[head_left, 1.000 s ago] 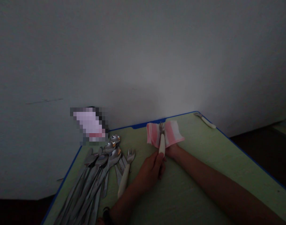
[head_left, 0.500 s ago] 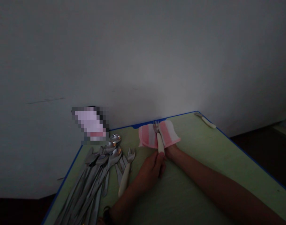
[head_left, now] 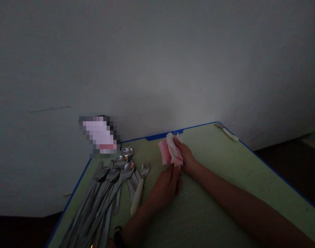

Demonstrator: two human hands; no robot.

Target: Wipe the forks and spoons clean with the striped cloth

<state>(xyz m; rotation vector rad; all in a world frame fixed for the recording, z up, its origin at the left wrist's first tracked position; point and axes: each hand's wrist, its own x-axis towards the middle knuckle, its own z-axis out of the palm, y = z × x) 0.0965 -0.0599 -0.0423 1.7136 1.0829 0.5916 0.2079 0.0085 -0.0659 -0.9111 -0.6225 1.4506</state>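
Note:
My left hand (head_left: 166, 187) grips the white handle of a fork (head_left: 177, 166), and most of that handle is hidden in my fingers. My right hand (head_left: 185, 155) presses a folded pink and white striped cloth (head_left: 170, 150) around the fork's head. Only the tips of the tines (head_left: 177, 133) show past the cloth's far side. Both hands sit close together near the far edge of the green table top (head_left: 237, 155).
To my left lies a heap of long metal spoons and knives (head_left: 103, 194), with a white-handled fork (head_left: 141, 182) beside it. A white-handled spoon (head_left: 226, 133) rests at the far corner. A pixelated object (head_left: 99, 135) stands behind the heap. The table's edges are blue.
The flat cloth has been folded up around the fork's head, and my right hand has moved from below the cloth onto it. The fork's head is now mostly hidden.

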